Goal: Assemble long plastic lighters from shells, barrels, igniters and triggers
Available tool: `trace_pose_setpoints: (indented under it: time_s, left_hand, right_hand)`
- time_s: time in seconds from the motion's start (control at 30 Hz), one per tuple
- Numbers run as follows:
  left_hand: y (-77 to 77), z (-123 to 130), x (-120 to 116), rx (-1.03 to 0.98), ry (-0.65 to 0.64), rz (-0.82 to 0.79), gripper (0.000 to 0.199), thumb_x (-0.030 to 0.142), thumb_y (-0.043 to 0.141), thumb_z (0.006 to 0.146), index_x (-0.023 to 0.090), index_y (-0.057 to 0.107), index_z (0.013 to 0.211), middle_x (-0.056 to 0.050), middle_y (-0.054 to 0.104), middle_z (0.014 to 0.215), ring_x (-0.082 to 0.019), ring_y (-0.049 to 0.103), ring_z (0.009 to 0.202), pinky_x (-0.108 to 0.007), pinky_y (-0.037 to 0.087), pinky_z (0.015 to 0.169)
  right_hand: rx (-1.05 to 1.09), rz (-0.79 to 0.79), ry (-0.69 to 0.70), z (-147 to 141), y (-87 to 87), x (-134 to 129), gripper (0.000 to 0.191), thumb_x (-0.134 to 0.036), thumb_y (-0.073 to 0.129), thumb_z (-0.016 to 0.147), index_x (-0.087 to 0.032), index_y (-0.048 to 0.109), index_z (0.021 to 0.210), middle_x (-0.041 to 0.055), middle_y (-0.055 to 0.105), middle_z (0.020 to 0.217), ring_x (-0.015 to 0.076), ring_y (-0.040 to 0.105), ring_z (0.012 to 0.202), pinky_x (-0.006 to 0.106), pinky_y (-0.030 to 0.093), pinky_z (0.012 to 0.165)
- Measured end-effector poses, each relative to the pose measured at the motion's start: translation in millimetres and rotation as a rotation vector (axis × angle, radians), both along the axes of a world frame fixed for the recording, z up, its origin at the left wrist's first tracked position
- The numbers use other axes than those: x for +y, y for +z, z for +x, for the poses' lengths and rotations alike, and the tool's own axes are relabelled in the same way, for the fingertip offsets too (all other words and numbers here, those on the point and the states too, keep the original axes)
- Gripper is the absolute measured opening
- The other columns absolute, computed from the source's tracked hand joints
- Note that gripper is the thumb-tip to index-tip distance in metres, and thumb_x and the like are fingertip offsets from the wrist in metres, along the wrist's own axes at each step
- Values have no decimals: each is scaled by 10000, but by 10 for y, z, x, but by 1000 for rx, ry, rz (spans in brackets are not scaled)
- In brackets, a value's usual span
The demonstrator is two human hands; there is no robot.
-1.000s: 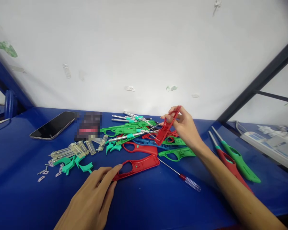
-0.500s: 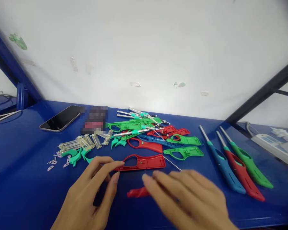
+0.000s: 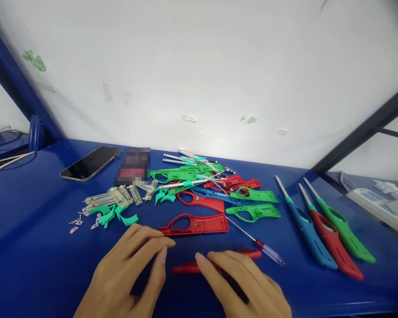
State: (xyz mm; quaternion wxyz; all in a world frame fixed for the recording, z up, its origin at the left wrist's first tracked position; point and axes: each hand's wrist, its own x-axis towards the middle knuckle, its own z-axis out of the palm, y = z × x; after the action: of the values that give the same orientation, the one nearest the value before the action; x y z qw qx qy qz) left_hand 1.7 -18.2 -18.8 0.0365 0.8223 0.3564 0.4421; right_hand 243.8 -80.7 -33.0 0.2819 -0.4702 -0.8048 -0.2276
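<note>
My right hand (image 3: 245, 282) is closed over a red lighter handle shell (image 3: 184, 268), seen edge-on low above the blue table, its two ends sticking out either side of the fingers. Most of its middle is hidden by them. Loosely curled, my left hand (image 3: 129, 269) has its thumb and index finger near each other and nothing visible between them. Just beyond it, a red half shell (image 3: 210, 224) lies with its hollow inside facing up. A screwdriver (image 3: 270, 252) with a clear handle rests beyond my right hand.
Green half shells (image 3: 253, 213), metal lighter tubes (image 3: 175, 184) and other shells form a pile behind. To the left lie clear fuel tanks (image 3: 119, 195), teal triggers (image 3: 108, 215) and a phone (image 3: 88, 164). Three whole lighters (image 3: 309, 232) lie at the right, before a power strip (image 3: 374, 207).
My left hand has drawn slightly back from the red half shell. My right hand has moved left and down, uncovering the screwdriver handle and the far end of the held shell.
</note>
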Motion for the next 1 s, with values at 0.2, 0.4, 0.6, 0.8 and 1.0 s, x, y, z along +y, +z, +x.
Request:
trace_pose_setpoints:
  time_s: [0.2,0.4,0.6,0.8,1.0]
  left_hand:
    - [9,34,5,35,0,-2,218,114,548,1031,271,690,1084,30,753,956,-133,715,876,-223,596,819]
    - [-20,56,18,85,-61,26,266,78,509,1029,255,703,1075,-4,765,959,-157,721,878,-226,620,748]
    - [-70,47,27,137,-81,25,258,82,509,1026,242,706,1070,-23,754,982,-169,713,896,-238,638,747]
    - [-84,17,54,165,-72,29,285,63,473,1018,228,706,1025,-44,749,962,-171,715,871,-236,650,743]
    - [-58,21,34,185,-77,-16,309,54,452,1014,218,714,994,-49,763,954,-180,722,856,-261,665,742]
  right_hand:
    - [214,-185,59,-102,-200,83,549,-75,521,998,-316,737,1442,51,849,1222,200,865,946,216,710,784]
    - [183,-151,153,45,106,24,434,-131,575,1022,-373,793,1308,-10,860,1196,193,861,993,230,712,821]
    - [149,-258,123,406,843,607,271,-178,525,1099,-272,744,1228,2,843,1200,158,814,1088,290,666,977]
    - [-110,-451,25,459,756,1610,248,-290,698,1063,-235,733,1302,88,741,1287,227,769,1009,427,670,864]
    - [-207,-563,15,392,620,1920,285,-370,716,1059,-194,699,1282,78,729,1282,212,741,1053,418,655,899]
